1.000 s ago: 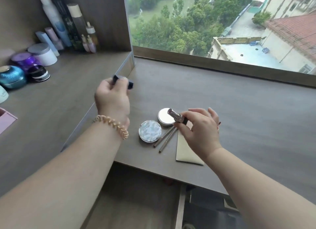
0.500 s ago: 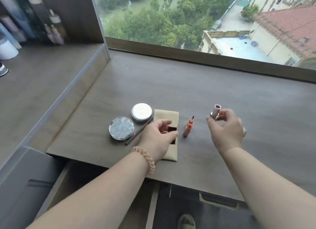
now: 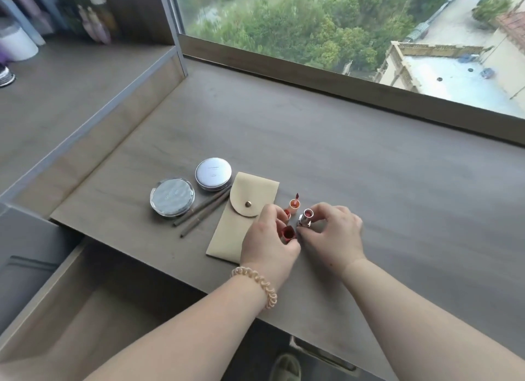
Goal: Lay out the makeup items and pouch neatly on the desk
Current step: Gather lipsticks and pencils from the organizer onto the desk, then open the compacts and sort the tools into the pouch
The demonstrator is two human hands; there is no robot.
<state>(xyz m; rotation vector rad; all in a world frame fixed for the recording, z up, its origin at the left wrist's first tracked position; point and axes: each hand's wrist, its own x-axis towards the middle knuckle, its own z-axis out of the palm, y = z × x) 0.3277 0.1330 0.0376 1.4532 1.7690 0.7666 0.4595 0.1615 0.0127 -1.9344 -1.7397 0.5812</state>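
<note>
On the desk [image 3: 369, 167] lies a beige snap pouch [image 3: 241, 210]. Left of it sit a patterned round compact [image 3: 172, 196], a plain silver compact [image 3: 213, 173] and two brown pencils [image 3: 203, 214]. A small orange lip gloss tube [image 3: 293, 203] lies just right of the pouch. My left hand [image 3: 268, 245] pinches a small red lipstick [image 3: 288, 233] over the pouch's right edge. My right hand [image 3: 332, 235] grips a silver lipstick tube [image 3: 305, 218], held upright right beside the red one.
An open drawer [image 3: 85, 309] gapes below the desk's front left edge. A raised side shelf [image 3: 71, 76] on the left carries blurred jars and bottles [image 3: 17, 42]. A window sill [image 3: 341, 82] bounds the desk at the back.
My left hand has lifted a red lipstick off the pouch, uncovering the flap. My right hand with the silver tube has moved left, close to the left hand.
</note>
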